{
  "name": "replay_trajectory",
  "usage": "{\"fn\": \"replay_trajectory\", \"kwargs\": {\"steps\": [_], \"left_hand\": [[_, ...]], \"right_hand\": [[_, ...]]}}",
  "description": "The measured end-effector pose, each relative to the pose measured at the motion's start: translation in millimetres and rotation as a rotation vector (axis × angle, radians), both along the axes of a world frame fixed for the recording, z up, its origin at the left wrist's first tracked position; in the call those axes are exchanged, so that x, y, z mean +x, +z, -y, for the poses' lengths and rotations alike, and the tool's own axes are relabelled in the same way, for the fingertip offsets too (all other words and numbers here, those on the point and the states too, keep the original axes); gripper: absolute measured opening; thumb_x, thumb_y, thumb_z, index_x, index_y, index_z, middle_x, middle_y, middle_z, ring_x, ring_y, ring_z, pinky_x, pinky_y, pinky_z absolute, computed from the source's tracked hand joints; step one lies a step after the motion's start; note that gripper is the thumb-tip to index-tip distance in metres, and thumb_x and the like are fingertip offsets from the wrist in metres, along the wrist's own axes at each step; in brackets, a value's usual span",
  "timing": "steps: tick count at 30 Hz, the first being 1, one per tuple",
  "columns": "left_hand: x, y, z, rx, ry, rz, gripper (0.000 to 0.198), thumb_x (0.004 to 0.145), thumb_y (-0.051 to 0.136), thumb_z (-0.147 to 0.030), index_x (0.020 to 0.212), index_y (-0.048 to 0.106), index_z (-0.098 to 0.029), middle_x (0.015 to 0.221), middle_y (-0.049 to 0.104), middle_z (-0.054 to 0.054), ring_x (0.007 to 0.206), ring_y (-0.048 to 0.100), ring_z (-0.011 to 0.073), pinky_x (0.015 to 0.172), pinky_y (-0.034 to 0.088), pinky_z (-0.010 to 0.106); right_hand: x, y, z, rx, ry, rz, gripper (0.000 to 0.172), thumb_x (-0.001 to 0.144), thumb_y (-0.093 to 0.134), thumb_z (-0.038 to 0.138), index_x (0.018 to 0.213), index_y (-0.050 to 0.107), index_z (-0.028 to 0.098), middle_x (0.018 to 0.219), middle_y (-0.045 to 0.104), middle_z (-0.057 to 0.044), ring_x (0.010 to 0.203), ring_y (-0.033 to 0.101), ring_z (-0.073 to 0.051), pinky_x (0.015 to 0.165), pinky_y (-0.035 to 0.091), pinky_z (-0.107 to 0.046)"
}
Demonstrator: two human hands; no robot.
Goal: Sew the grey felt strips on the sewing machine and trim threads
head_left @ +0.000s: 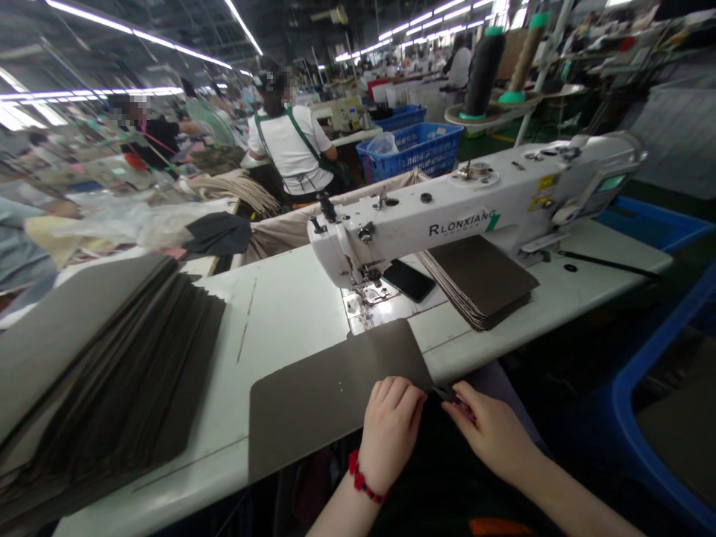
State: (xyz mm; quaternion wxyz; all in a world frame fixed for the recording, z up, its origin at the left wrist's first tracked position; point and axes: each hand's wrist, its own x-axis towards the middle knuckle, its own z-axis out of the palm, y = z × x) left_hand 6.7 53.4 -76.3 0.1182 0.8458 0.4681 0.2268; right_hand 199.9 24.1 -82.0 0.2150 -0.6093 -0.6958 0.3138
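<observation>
1. the left hand (391, 429), with a red beaded bracelet (358, 473) on its wrist, sits narrow and curled at the near corner of a dark brown flat panel (330, 395). i cannot tell whether it pinches the panel or only rests on it.
2. the right hand (489, 429) is closed narrow around what look like small pink-handled snips (459, 406), their dark tips (441, 392) right at the panel's corner. the fingers hide most of the tool.
3. the panel lies flat on the white sewing table (280, 328), overhanging the near edge by the hands, with a tall fanned stack of panels (112, 358) to the left.
4. those tips could nick the panel or a finger if the hands slip, since both work close together.
5. the overhanging panel could slide off the edge if the left hand loosens.
6. the leaning stack could slump if it is bumped, spreading its loose panels.
7. the phone (408, 280) beside the needle area of the rlonxiang sewing machine (447, 216) could get knocked or snag work passing there, and a smaller stack (475, 280) sits close by.
</observation>
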Motion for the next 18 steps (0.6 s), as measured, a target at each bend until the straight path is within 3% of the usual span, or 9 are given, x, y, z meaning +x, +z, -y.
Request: {"fn": "replay_trajectory", "kwargs": {"steps": [12, 15, 18], "left_hand": [[1.0, 12.7, 5.3, -0.184, 0.016, 0.153, 0.009, 0.095, 0.048, -0.018, 0.091, 0.055, -0.021, 0.092, 0.057, 0.006, 0.088, 0.051, 0.0219, 0.078, 0.044, 0.039], [-14.2, 20.0, 8.2, -0.203, -0.045, 0.184, 0.009, 0.095, 0.049, -0.019, 0.092, 0.057, -0.021, 0.093, 0.058, 0.006, 0.092, 0.053, 0.0212, 0.082, 0.045, 0.038], [-50.3, 29.5, 12.8, -0.178, -0.139, 0.149, 0.006, 0.091, 0.059, -0.027, 0.088, 0.06, -0.021, 0.098, 0.06, 0.006, 0.102, 0.053, 0.0231, 0.095, 0.043, 0.04]], "right_hand": [[-9.7, -7.4, -4.2, 0.011, 0.058, -0.009, 0.021, 0.099, 0.037, 0.036, 0.085, 0.048, 0.024, 0.074, 0.062, 0.001, 0.07, 0.063, -0.019, 0.06, 0.034, -0.028], [-5.7, -5.1, -6.8, 0.013, 0.041, -0.008, 0.024, 0.1, 0.035, 0.036, 0.083, 0.048, 0.024, 0.072, 0.062, 0.002, 0.069, 0.063, -0.018, 0.06, 0.036, -0.028], [1.3, 0.0, -9.7, 0.047, -0.005, -0.012, 0.022, 0.097, 0.04, 0.042, 0.088, 0.05, 0.024, 0.071, 0.061, 0.002, 0.067, 0.063, -0.017, 0.06, 0.039, -0.027]]}}
